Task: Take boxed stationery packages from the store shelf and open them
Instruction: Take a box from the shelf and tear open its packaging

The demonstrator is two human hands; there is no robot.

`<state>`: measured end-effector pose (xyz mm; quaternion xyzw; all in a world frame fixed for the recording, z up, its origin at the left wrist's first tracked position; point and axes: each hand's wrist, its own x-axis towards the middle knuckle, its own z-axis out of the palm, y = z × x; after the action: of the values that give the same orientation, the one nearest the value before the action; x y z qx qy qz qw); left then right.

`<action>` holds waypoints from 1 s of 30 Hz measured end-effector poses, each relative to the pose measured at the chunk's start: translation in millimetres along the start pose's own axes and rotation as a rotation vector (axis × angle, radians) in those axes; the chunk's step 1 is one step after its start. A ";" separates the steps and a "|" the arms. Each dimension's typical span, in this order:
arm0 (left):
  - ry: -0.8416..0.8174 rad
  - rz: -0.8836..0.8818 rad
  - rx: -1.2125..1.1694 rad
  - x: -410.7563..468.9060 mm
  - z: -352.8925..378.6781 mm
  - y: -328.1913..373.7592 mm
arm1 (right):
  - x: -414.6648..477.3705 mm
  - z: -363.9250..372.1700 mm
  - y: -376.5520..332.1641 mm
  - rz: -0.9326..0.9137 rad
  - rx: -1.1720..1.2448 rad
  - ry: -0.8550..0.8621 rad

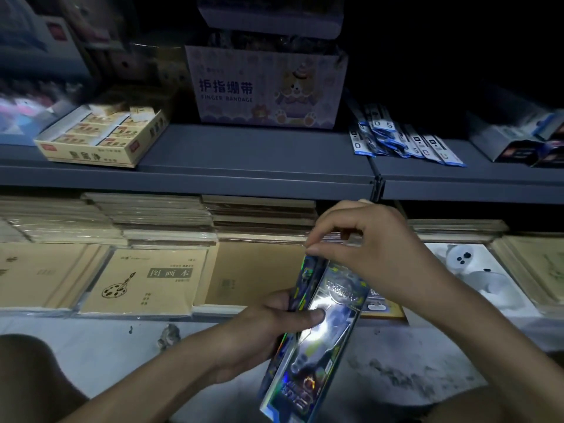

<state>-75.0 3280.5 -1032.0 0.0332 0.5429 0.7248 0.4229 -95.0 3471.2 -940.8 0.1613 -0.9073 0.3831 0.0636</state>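
A long, shiny holographic stationery box [317,340] with a clear window is held tilted in front of the lower shelf. My left hand [268,328] grips its middle from the left, thumb lying across the front window. My right hand [366,248] pinches the box's far top end between thumb and forefinger. The box's lower end points toward me, near the bottom of the view.
A grey metal shelf [244,175] carries a tray of yellow eraser boxes [103,135], a finger bandage carton [265,87] and blue-white pen refill packs [403,141]. Below lie stacks of brown drawing books [143,282] and a white bear-print package [476,270]. The floor is dusty concrete.
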 end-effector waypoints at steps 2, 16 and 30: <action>0.025 -0.008 0.098 -1.1 -1.4 2.6 | 1.2 -6.0 -3.1 0.006 0.068 0.025; 0.167 0.112 0.251 1.9 4.2 4.2 | 0.6 -12.5 -16.3 0.123 0.431 -0.065; 0.186 0.207 0.291 -2.8 1.4 9.6 | -0.6 -22.2 -22.6 0.160 0.427 0.109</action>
<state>-78.1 3279.2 -1022.4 0.0825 0.6724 0.6781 0.2851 -87.0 3472.5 -910.1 0.0776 -0.8107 0.5784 0.0463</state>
